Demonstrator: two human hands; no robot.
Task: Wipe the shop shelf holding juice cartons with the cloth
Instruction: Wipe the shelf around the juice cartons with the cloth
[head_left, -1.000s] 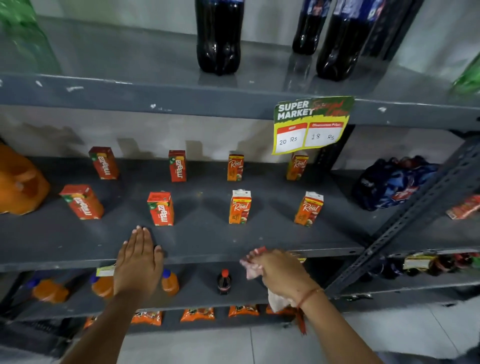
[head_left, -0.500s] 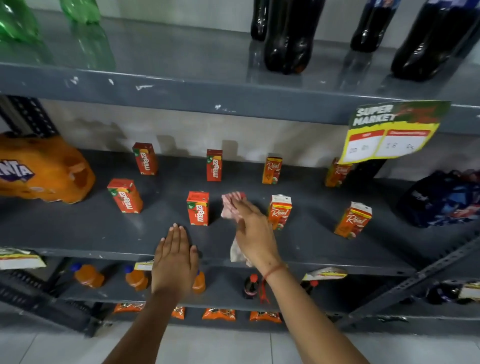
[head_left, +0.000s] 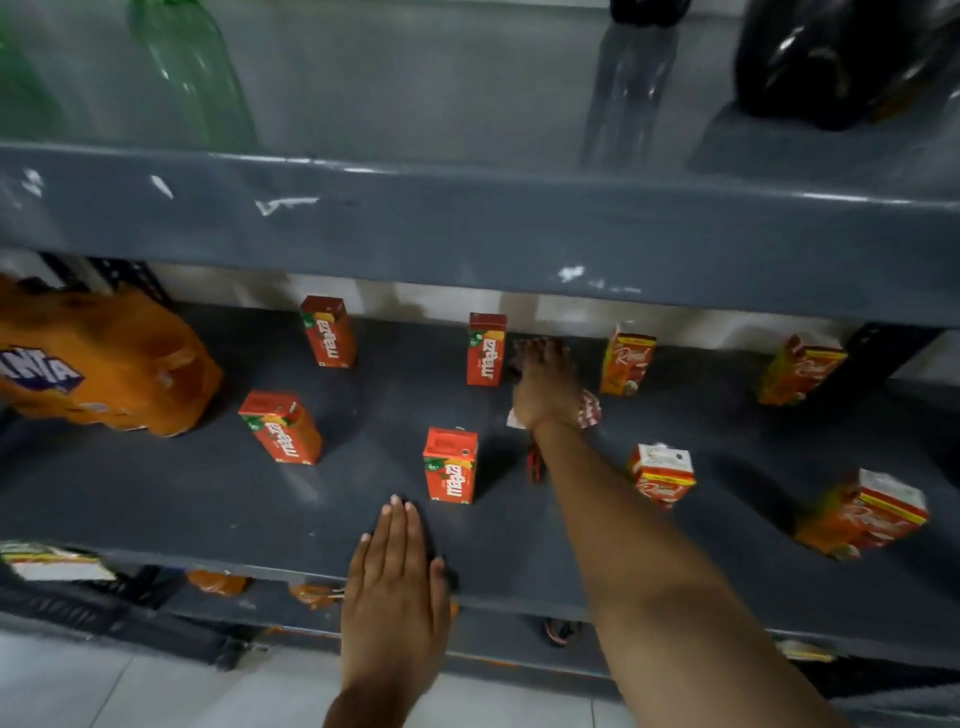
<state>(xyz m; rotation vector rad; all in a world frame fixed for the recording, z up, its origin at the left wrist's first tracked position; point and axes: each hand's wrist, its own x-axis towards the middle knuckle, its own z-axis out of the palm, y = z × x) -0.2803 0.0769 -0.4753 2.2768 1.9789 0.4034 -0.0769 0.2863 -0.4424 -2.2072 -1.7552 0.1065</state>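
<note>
A person's right hand (head_left: 545, 387) reaches deep along a dark grey metal shop shelf (head_left: 156, 499), palm down on a pink-and-white cloth (head_left: 589, 409); only the cloth's edges peek out beside the wrist, so how tightly the fingers close on it cannot be told. The hand sits between a red Maaza juice carton (head_left: 486, 349) at the back and an orange Real juice carton (head_left: 627, 359), near both. The left hand (head_left: 395, 582) lies flat and open, holding nothing, over the shelf's front lip, just in front of another red Maaza carton (head_left: 450, 464). Open shelf surface stretches left of that hand up to a shrink-wrapped orange Fanta pack (head_left: 98, 364), cut off by the frame's left edge. The upper shelf's grey front edge (head_left: 467, 234) hides the rear wall, and blurred green bottles (head_left: 197, 73) stand above it. Cartons at far right are smeared by blur.
</note>
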